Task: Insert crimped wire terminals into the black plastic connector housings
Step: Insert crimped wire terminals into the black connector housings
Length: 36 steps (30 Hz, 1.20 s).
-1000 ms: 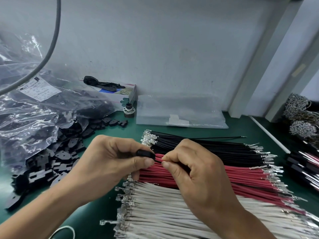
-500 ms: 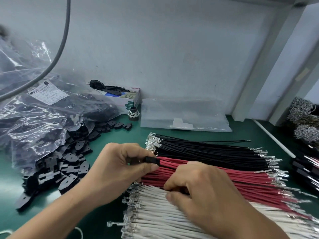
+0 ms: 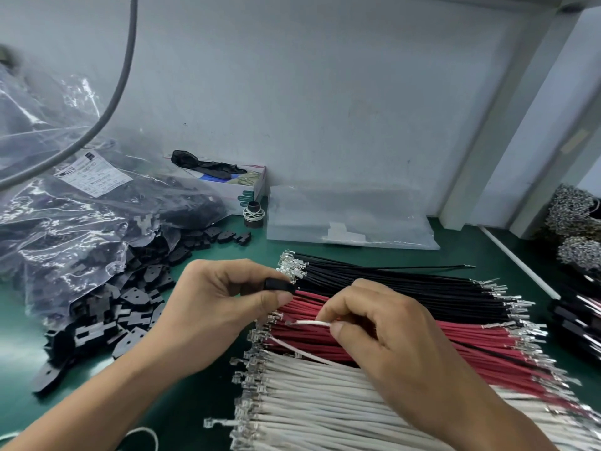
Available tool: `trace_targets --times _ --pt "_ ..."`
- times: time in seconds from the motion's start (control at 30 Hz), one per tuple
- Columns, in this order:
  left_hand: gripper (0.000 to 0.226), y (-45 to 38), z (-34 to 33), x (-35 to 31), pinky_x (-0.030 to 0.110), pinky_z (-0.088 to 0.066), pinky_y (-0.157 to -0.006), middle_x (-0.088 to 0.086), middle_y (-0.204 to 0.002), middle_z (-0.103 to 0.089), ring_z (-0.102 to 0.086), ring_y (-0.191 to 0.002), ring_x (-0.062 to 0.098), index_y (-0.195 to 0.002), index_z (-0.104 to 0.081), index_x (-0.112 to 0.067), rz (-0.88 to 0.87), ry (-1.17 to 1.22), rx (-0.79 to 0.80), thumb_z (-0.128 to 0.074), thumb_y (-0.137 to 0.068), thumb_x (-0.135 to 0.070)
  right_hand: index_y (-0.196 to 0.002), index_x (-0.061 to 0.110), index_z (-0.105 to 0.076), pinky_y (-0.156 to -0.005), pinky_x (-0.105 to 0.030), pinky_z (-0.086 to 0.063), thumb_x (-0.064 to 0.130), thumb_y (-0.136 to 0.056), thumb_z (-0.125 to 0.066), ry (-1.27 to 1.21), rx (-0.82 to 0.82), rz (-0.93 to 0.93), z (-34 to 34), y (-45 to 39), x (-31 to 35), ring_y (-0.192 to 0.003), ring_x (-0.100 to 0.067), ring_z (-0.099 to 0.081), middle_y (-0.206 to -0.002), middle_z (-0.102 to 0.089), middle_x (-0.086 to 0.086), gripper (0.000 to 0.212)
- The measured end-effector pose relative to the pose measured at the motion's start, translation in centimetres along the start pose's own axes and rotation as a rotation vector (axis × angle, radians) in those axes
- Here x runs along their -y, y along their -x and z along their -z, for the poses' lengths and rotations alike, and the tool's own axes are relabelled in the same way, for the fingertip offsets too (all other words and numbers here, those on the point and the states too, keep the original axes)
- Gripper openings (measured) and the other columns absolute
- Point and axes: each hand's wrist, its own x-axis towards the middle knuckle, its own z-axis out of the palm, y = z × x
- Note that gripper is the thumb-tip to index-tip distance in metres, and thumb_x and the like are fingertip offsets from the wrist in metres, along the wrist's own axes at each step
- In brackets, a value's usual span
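The left hand (image 3: pixel 211 307) pinches a black housing (image 3: pixel 279 284) above the red wires (image 3: pixel 374 336). Just right, the right hand (image 3: pixel 390 336) pinches a white wire (image 3: pixel 309 323).

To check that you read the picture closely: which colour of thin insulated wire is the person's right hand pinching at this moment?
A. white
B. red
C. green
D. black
A: the right hand pinches a thin white insulated wire above the red wire bundle, while the left hand holds a small black plastic connector housing.
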Motion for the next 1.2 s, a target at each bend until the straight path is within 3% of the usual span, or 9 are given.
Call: trace_targets --times 0.1,0.2,0.37,0.7,0.9,1.03,1.2 --pt "0.021 0.0 -0.1 -0.2 0.023 -0.057 -0.062 0.009 -0.076 -0.077 -0.066 -0.062 0.016 -0.088 -0.085 -0.024 0.031 0.066 -0.010 -0.087 -0.067 -0.027 -0.089 0.035 -0.068 -0.074 -0.031 -0.049 0.044 -0.092 -0.059 -0.002 -0.037 0.026 -0.2 0.0 -0.2 -0.086 -0.009 -0.061 -0.090 -0.062 0.013 0.013" --pt "0.022 -0.1 -0.2 -0.5 0.016 -0.050 -0.054 0.007 -0.068 -0.075 -0.063 -0.057 0.011 -0.087 -0.085 -0.022 0.058 0.113 -0.022 -0.087 -0.065 -0.025 -0.086 0.034 -0.071 -0.071 -0.032 -0.050 0.048 -0.091 -0.062 -0.016 -0.095 0.034 -0.1 -0.1 -0.4 -0.085 -0.009 -0.062 -0.087 -0.063 0.014 0.018" --pt "0.024 0.0 -0.1 -0.8 0.019 -0.046 -0.049 0.013 -0.066 -0.073 -0.060 -0.057 0.017 -0.088 -0.085 -0.023 0.106 0.116 -0.011 -0.088 -0.065 -0.031 -0.092 0.038 -0.070 -0.075 -0.033 -0.049 0.041 -0.091 -0.069 0.022 -0.018 -0.006 -0.2 -0.2 -0.6 -0.087 -0.006 -0.061 -0.092 -0.061 0.017 0.003" --pt "0.023 0.2 -0.1 -0.8 0.022 -0.058 -0.068 0.011 -0.082 -0.078 -0.074 -0.073 0.019 -0.090 -0.084 -0.015 0.048 0.108 0.085 -0.087 -0.068 -0.011 -0.092 0.035 -0.062 -0.078 -0.026 -0.046 0.045 -0.095 -0.049 -0.028 -0.025 -0.030 -0.7 -0.4 -0.9 -0.095 -0.005 -0.057 -0.100 -0.060 0.020 0.017" --pt "0.017 0.0 -0.2 -1.4 0.031 -0.057 -0.066 0.005 -0.086 -0.078 -0.072 -0.076 0.024 -0.087 -0.085 -0.026 -0.049 -0.071 -0.016 -0.087 -0.070 -0.020 -0.088 0.031 -0.066 -0.072 -0.015 -0.045 0.033 -0.096 -0.058 -0.193 -0.183 -0.019 -0.4 -0.2 -0.6 -0.088 -0.010 -0.061 -0.090 -0.065 0.013 0.011" --pt "0.021 0.3 -0.2 -2.0 0.020 -0.057 -0.071 0.009 -0.083 -0.079 -0.073 -0.075 0.017 -0.087 -0.085 -0.018 0.007 0.088 0.029 -0.088 -0.067 -0.018 -0.083 0.032 -0.067 -0.068 -0.018 -0.046 0.030 -0.093 -0.063 -0.154 -0.311 0.011 -0.7 -0.2 -0.2 -0.084 -0.014 -0.062 -0.085 -0.063 0.011 0.010" --pt "0.023 0.3 -0.6 -2.2 0.013 -0.053 -0.060 0.010 -0.075 -0.078 -0.070 -0.063 0.009 -0.083 -0.085 -0.013 0.100 0.237 0.002 -0.087 -0.060 -0.012 -0.087 0.028 -0.068 -0.070 -0.021 -0.046 0.032 -0.097 -0.060 -0.137 -0.344 0.048 -0.7 -0.3 -0.1 -0.086 -0.016 -0.061 -0.085 -0.062 0.010 0.013"
